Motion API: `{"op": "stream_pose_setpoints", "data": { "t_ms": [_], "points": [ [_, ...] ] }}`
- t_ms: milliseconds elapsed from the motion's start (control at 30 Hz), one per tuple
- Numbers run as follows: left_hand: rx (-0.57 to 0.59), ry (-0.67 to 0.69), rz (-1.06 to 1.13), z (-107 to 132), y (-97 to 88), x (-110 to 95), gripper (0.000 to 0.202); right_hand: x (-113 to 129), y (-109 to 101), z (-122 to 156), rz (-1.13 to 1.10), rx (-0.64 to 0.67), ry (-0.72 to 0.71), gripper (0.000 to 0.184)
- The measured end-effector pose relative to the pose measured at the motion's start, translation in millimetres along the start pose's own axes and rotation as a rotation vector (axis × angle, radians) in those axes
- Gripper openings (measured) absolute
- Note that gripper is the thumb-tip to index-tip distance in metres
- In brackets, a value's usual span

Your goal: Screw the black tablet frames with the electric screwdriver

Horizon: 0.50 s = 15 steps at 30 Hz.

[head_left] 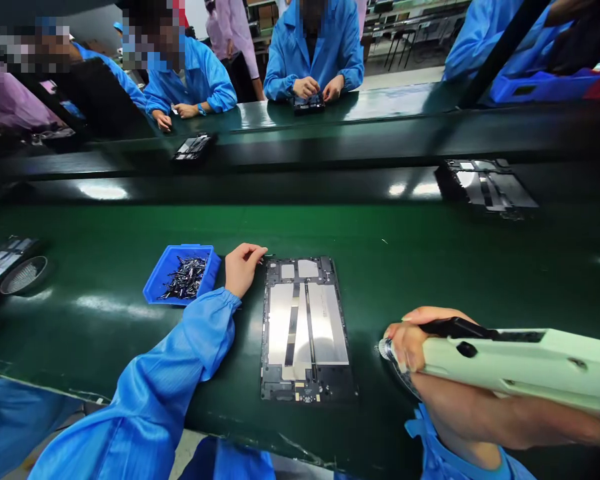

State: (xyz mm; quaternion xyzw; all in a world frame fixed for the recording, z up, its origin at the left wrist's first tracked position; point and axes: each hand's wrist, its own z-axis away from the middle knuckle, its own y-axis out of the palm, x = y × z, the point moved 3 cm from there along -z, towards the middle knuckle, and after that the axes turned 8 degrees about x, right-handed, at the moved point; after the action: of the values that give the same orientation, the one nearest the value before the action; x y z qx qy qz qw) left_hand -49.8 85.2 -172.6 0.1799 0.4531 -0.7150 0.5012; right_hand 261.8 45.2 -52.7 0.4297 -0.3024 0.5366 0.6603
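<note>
**Pale green, long-bodied plastic tool (520,367) in your right hand (410,343)**

Your right fingers are wrapped closed around its front end. Your left hand (241,268) has thumb and fingertips drawn close together just beside the upper left corner of a flat, rectangular black-and-silver device (303,333); whether they pinch anything cannot be told. That device lies between your hands on the glossy dark green table (405,267). Left of your left hand sits a blue plastic bin (155,283) holding small dark pieces (185,277). Across from you, a person in a blue jacket (333,40) handles a black device (309,103).
</note>
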Motion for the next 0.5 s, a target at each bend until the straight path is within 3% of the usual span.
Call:
{"op": "stream_pose_setpoints", "data": {
  "t_ms": [100, 233, 367, 500],
  "points": [
    [0.003, 0.119, -0.098, 2, 1.5, 1, 0.022, 0, 0, 0, -0.01, 0.045, -0.039, 0.026],
    [0.097, 0.207, -0.177, 5, 5.8, 3, 0.017, 3, 0, 1, -0.001, 0.04, -0.024, 0.031],
    [0.193, 0.198, -0.183, 14, 6.4, 3, 0.015, 1, -4, 2, 0.025, -0.013, 0.01, 0.032],
    [0.207, 0.114, -0.116, 22, 3.0, 2, 0.022, -8, -8, 2, 0.047, -0.064, 0.038, 0.033]
  ]
}}
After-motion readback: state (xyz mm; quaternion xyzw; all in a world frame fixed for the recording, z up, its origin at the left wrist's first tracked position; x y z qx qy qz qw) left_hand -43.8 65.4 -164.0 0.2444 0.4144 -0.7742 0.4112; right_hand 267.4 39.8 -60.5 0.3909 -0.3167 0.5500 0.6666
